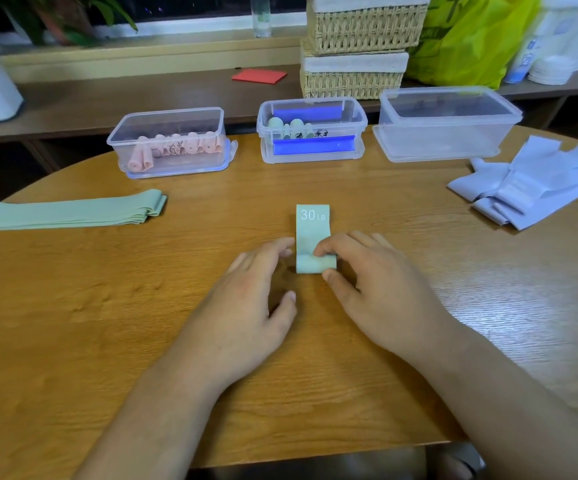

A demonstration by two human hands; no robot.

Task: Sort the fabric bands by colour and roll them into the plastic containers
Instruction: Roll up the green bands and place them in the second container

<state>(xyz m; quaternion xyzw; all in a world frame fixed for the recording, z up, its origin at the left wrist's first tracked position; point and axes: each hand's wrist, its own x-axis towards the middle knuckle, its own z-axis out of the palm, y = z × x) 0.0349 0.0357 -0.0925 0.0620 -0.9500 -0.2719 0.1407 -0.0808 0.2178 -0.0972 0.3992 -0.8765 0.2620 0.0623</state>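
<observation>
Green band [312,225] lies at table [107,306] centre, running 12 to 6 o'clock. Far end is flat, with "30 LB" printed on it; near end is curled into a small roll at 6

Right hand [367,282] comes in from 4 o'clock. Index tip on top of the roll and thumb tip against its near right corner, pinching the roll; other fingers are bent and loosely together behind

Left hand [256,296] comes in from 7 o'clock, palm down. Fingers lie relaxed and close together, tips right at the band's left edge at 9; actual contact cannot tell. Thumb is spread away toward 5, gripping nothing

Green band pile [69,213], flat folded stack, at 9 o'clock of the table, well apart from the hands

Lavender band pile [537,185], loose and crumpled, at 2 to 3 o'clock

Three clear tubs in a row along the far edge:
- pink tub [171,140] at 11 o'clock, pink rolls inside
- middle tub [311,129] at 12 o'clock, blue clips, a few green rolls inside
- right tub [447,123] at 1 o'clock, biggest; contents cannot tell

Behind the tubs: stacked wicker baskets [356,50] at 12 to 1, red card [259,76] on the bench at 12, yellow-green bag [467,39] at 1
</observation>
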